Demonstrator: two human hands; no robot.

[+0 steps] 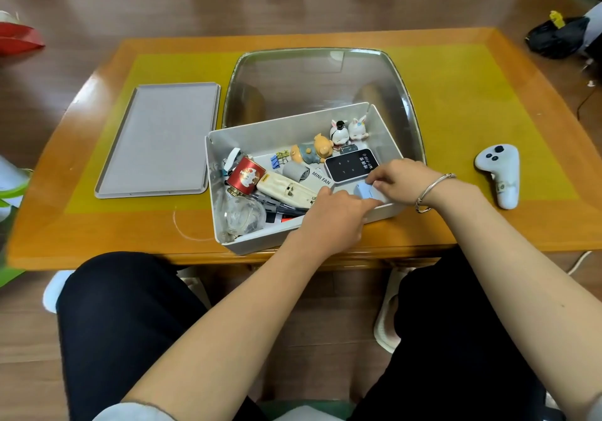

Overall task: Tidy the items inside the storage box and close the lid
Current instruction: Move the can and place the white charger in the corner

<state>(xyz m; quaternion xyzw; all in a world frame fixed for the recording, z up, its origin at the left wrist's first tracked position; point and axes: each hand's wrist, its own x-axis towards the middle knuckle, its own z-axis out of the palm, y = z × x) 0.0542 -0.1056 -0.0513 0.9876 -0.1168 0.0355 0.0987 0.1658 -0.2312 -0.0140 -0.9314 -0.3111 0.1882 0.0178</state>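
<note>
On the worktop (456,225) right in front of me sits the storage box (293,127), grey, open, turned a bit askew. Its lid (159,140) lies flat to the left, just beside the box, not on it. Both hands are down at the box's near right corner: left hand (332,221) reaches over the front wall, right hand (402,181) w/ a bracelet comes in from the right. Between them is a small pale blue-white box (366,190); right-hand fingers curl round its top edge, left-hand fingertips touch its near side, tho I can't tell if the left really grips it. Inside: red tin (246,176) at left, cream fan unit (286,190) mid, black-faced wifi device (351,164) beside the hands, figurines (345,132) at the far right corner. White controller (500,173) lies on the worktop, well apart to the right.
</note>
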